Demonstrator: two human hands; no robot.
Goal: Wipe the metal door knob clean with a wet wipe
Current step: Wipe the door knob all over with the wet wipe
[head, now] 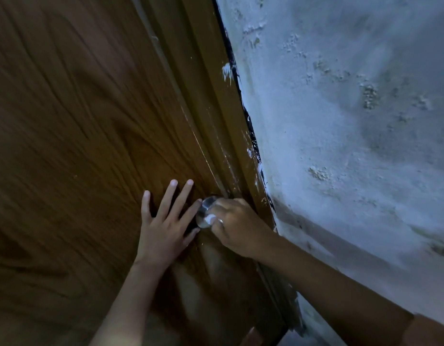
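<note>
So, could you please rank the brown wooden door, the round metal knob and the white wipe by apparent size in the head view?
1. Brown wooden door
2. Round metal knob
3. White wipe, mostly hidden under the right hand, so unsure.

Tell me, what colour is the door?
Brown, with a wavy wood-grain pattern, on the door; the head view shows it.

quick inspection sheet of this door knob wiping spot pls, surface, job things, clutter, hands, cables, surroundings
surface: brown wood-grain door, shut against its frame
job's things: metal door knob, partly covered; white wet wipe pressed on it
clutter: nothing seen
grippers: right hand curled round the wipe and knob; left hand flat on the door, fingers spread
cables: nothing seen
surroundings: rough, flaking whitish wall; white paint smears on the door frame
</note>
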